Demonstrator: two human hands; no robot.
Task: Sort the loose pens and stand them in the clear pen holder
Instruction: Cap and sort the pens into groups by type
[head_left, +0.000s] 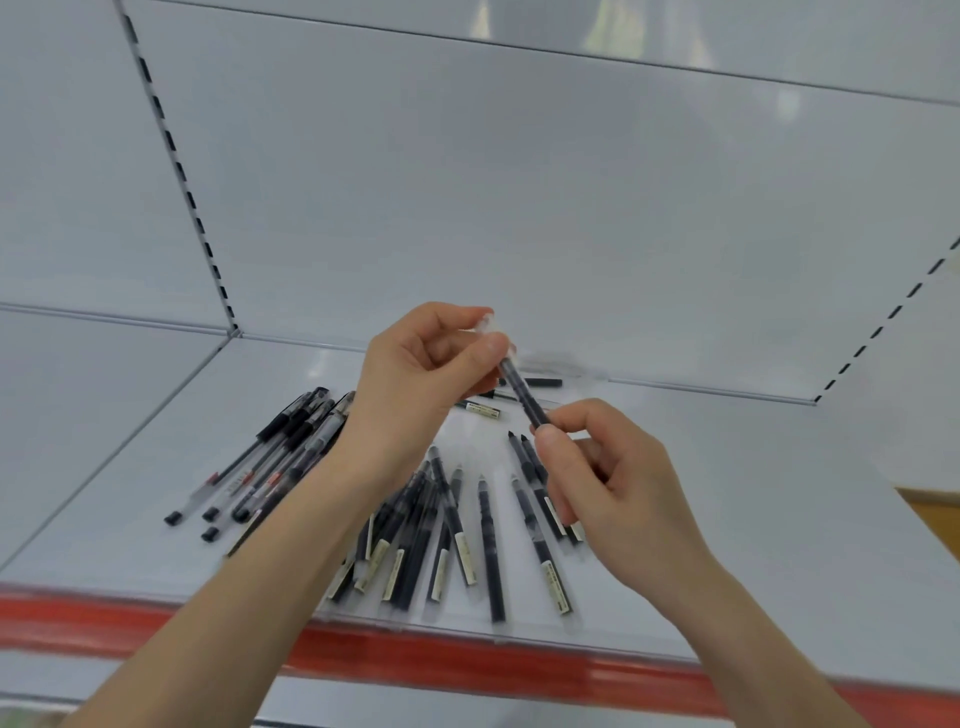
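Note:
Both hands hold one black pen (523, 397) above the white shelf (727, 493). My left hand (421, 374) pinches its upper end, where a clear cap shows between thumb and fingers. My right hand (608, 473) pinches its lower end. Below lie several loose black pens with pale labels (457, 535), fanned out near the front edge. A second group of clear-barrelled pens with black caps (275, 457) lies to the left, partly hidden by my left forearm. No clear pen holder is in view.
A few more pens (540, 383) lie near the shelf's back wall (467, 182). A red strip (415, 660) runs along the shelf's front edge. Slotted uprights (176, 171) stand at the back corners. A brown surface (935, 509) shows at the right.

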